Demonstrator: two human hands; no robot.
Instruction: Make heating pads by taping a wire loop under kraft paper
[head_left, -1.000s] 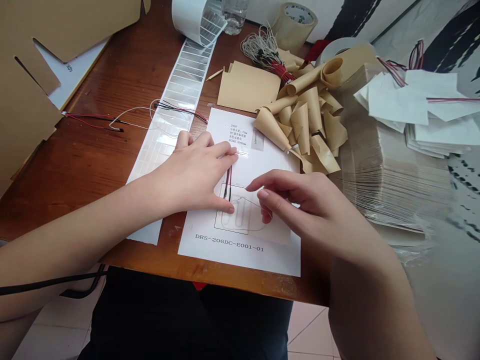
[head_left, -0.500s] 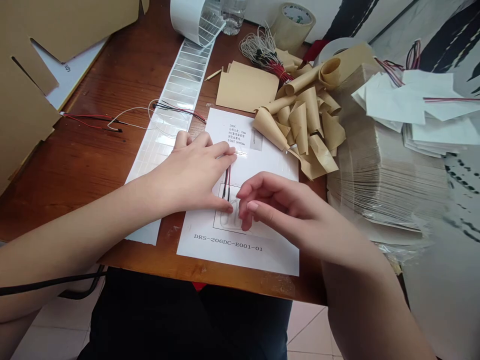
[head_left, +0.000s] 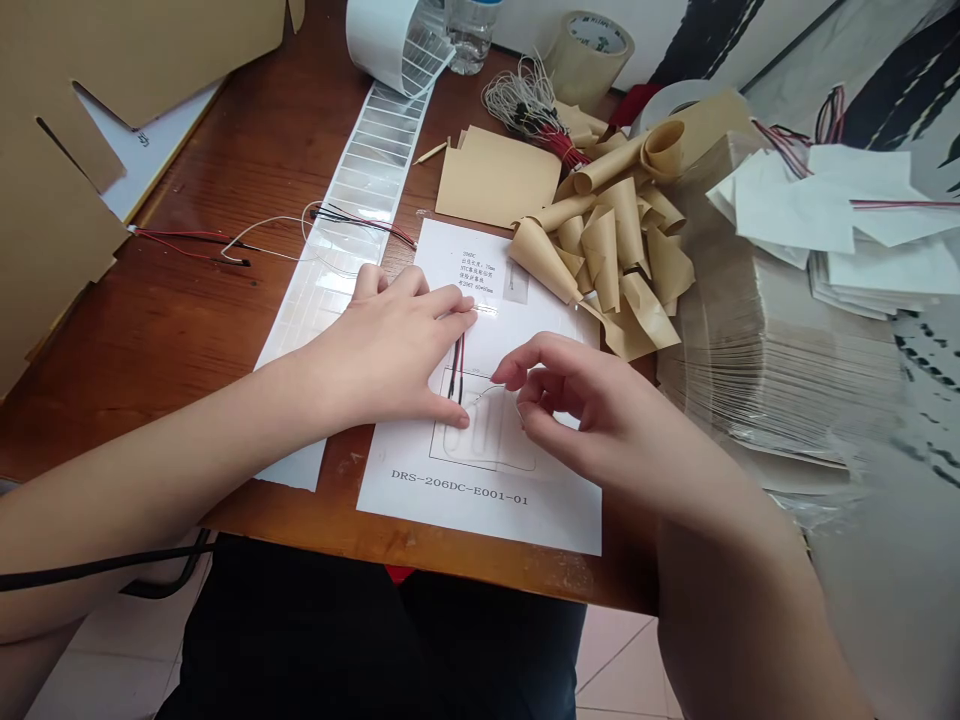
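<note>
A person's two bare hands work over a printed sheet [head_left: 555,522] marked "DRS-206DC-E001-01" on a brown wooden table [head_left: 225,150]. The left hand [head_left: 401,350] lies palm down with its grip wide, fingertips on the paper and thumb stretched well apart from them, its tip on the sheet's printed outline. In the gap between that thumb and the fingers run red and black leads [head_left: 460,365]. From just beside the thumb tip, a thin pale wire [head_left: 491,391] curves over the outline toward the right hand [head_left: 577,400], whose fingers curl in a narrow grip above the paper; whether they pinch the wire cannot be told.

Beyond the hands lie flat kraft-paper pieces [head_left: 499,175], a bundle of red, black and white wires [head_left: 529,100] and a roll of clear tape [head_left: 592,65]. Curled kraft-paper scraps [head_left: 604,250] heap just beyond the right hand, and a plastic-wrapped stack of thin sheets [head_left: 817,350] stands to its right. A label strip [head_left: 375,150] passes left of the left hand, partly beneath its wrist, with a cardboard box [head_left: 60,200] farther left.
</note>
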